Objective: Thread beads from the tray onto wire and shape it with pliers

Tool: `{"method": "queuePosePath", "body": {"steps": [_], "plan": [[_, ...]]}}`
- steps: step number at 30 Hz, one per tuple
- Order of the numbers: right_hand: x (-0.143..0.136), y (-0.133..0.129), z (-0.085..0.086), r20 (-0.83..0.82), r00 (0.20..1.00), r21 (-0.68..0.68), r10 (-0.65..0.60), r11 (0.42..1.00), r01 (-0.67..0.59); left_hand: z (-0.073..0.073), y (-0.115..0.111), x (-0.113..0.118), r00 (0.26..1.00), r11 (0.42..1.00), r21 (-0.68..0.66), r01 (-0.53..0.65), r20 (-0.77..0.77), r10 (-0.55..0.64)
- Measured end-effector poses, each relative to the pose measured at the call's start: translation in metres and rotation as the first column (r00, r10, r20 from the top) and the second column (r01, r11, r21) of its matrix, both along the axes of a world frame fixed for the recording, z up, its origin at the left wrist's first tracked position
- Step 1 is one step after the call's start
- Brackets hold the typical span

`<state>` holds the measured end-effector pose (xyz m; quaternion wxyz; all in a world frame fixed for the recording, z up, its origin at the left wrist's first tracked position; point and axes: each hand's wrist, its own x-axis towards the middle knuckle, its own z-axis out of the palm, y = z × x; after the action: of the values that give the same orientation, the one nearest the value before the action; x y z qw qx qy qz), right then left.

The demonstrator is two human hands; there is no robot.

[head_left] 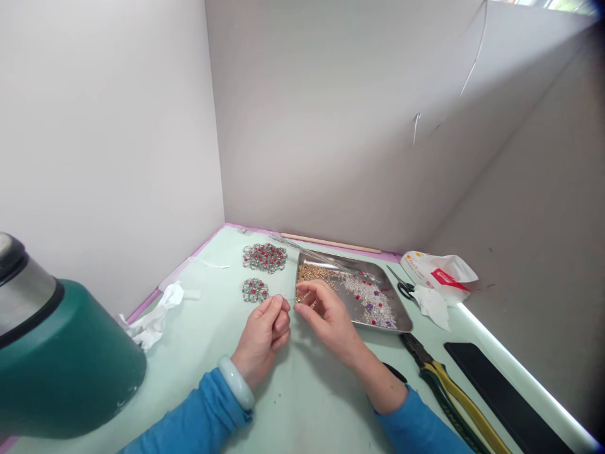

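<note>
My left hand (265,331) is closed, with thumb and forefinger pinching a thin wire (289,299) that sticks out to the right. My right hand (326,315) is beside it, fingers curved and thumb apart from the forefinger, at the near left corner of a metal tray (403,318). Whether its fingertips touch the wire is too fine to tell. Gold beads (312,272), clear beads (354,287) and some red and purple ones lie in the tray. Beyond my left hand are two piles of wire rings with red beads, a small pile (255,290) and a larger pile (265,257).
A green flask (70,359) stands at left near crumpled tissue (158,318). Long wires (312,251) cross the tray's back edge near a wooden stick (331,242). To the right lie scissors (404,287), a tissue packet (437,274), pliers (439,378) and a black bar (501,391).
</note>
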<state>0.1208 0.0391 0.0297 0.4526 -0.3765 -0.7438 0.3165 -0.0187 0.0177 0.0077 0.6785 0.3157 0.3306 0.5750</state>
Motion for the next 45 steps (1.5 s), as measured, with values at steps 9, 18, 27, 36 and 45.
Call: {"method": "queuePosePath", "body": {"steps": [9, 18, 27, 36, 45], "plan": [[0.017, 0.005, 0.012, 0.231, 0.972, 0.174, 0.035, 0.982, -0.076, -0.001, -0.002, 0.002, 0.993, 0.996, -0.032, 0.079, -0.081, -0.081], [0.018, 0.006, 0.014, 0.278, 0.961, 0.271, 0.008, 0.959, -0.086, 0.0, -0.002, 0.001, 0.994, 0.995, -0.007, 0.103, -0.047, -0.103], [0.019, 0.007, 0.013, 0.186, 0.982, 0.23, 0.015, 0.972, -0.058, 0.002, -0.003, 0.0, 0.988, 0.992, 0.009, 0.128, -0.083, -0.127], [0.012, -0.003, 0.024, 0.209, 0.964, 0.236, -0.164, 0.965, 0.113, 0.006, -0.003, -0.001, 0.723, 0.965, 0.239, 0.107, -0.685, 0.09], [0.004, -0.017, 0.031, 0.524, 0.799, 0.457, -0.295, 0.889, 0.029, -0.001, -0.011, 0.004, 0.405, 0.842, 0.47, 0.264, -0.847, 0.345]]}}
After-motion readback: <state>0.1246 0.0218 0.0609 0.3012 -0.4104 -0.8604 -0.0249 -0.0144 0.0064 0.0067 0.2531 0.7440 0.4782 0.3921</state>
